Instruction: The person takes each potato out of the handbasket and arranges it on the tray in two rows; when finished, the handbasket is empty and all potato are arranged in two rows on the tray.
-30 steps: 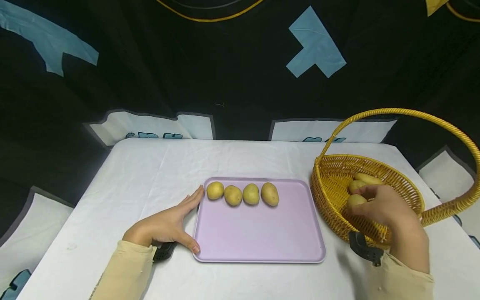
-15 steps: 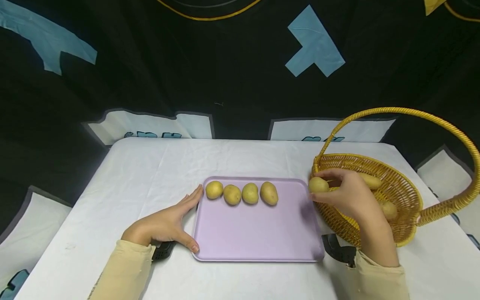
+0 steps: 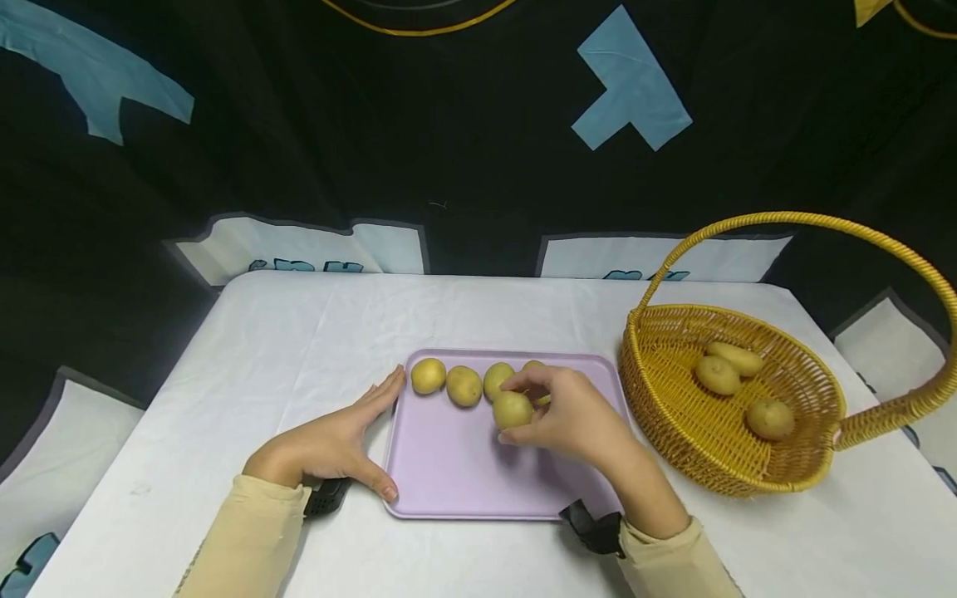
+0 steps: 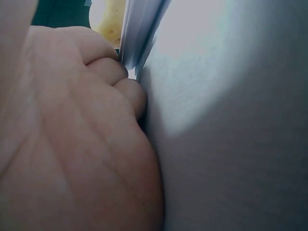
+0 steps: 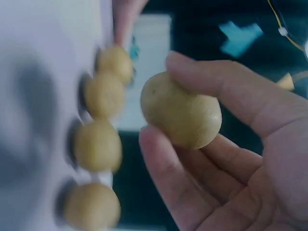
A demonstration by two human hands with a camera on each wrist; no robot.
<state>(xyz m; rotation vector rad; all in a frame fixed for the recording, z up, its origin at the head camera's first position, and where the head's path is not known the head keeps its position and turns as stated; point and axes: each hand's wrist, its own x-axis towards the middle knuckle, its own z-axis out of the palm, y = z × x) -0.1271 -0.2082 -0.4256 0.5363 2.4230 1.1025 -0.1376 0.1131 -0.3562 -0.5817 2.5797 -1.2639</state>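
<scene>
Over the lilac tray (image 3: 456, 473), my right hand (image 3: 571, 419) pinches a potato (image 3: 512, 410) between thumb and fingers. The right wrist view shows this held potato (image 5: 180, 110) raised off the tray. Along the tray's back edge lies a row of potatoes, among them a leftmost potato (image 3: 429, 376) and its neighbour (image 3: 464, 386); the rightmost is partly hidden by my right hand. My left hand (image 3: 336, 444) touches the tray's left edge, thumb and fingers spread. In the left wrist view its palm (image 4: 82, 130) is close up, with the tray rim beyond the fingers.
On the right of the white-covered table (image 3: 247, 357) stands a wicker basket (image 3: 665, 448) with a tall arched handle (image 3: 807, 219). Inside it lie an elongated potato (image 3: 736, 358), a round potato (image 3: 718, 375) and another potato (image 3: 771, 419). Dark patterned cloth (image 3: 336, 141) hangs behind.
My right hand has taken the potato out of the basket and carried it left over the tray. The left hand stays at the tray's left edge.
</scene>
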